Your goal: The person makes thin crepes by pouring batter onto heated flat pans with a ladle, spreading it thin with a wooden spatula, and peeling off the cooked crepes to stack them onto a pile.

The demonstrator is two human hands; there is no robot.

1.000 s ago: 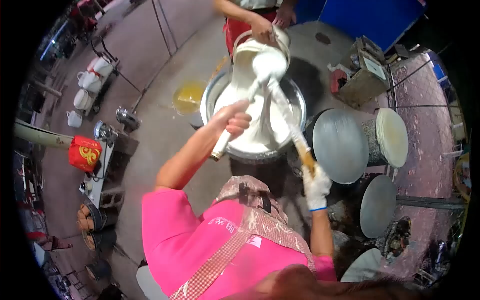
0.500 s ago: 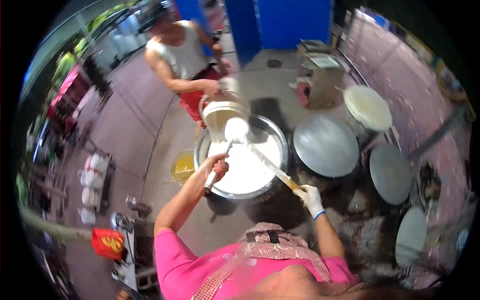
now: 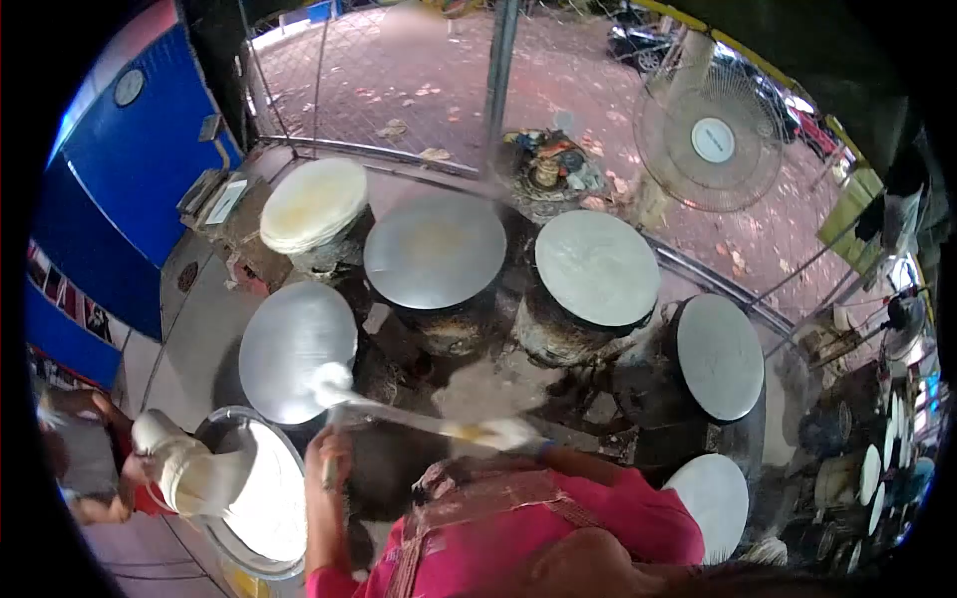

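My left hand is wrapped round the handle of a ladle, whose head is heaped with white batter. The ladle is above the near edge of a round griddle. In my right hand, which wears a white glove, is a long spatula with a wooden-coloured grip and a batter-coated blade. Its tip reaches to the ladle head; whether they touch I cannot tell. A metal basin of white batter stands left of my left hand. Both hands are slightly blurred.
At the left, another person's hand holds a pale bucket tipped over the basin. Ahead stand further round griddles, one bare grey, another coated pale. Pale flat rounds are stacked behind. A fan stands beyond.
My view has swung right towards the griddles. The batter-filled ladle and the spatula have moved from over the basin to the nearest griddle. The other person's bucket is still tipped.
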